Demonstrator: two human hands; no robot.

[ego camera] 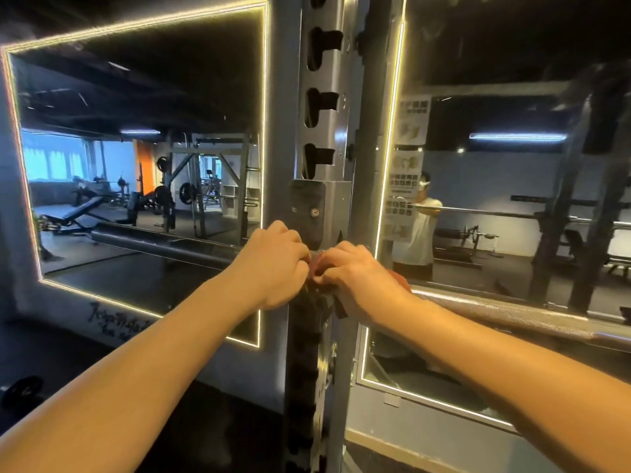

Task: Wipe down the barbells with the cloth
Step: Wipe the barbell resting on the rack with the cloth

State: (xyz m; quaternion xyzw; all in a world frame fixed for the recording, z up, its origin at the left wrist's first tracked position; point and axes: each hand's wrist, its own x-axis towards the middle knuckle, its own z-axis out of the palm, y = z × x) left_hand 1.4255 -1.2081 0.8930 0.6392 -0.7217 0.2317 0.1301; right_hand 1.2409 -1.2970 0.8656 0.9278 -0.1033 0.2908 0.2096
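Presently the left hand [273, 268] and right hand [355, 279] meet on the barbell [512, 314] where it rests against the rack upright [322, 107]. Both have their fingers curled, seemingly pinching a reddish cloth [317, 264] bunched between them, though most of it is hidden. Working this close to the hook [305, 203], the cloth could snag on its edge. If the bar rolled or shifted under pressure, a fingertip could get nipped against the steel.
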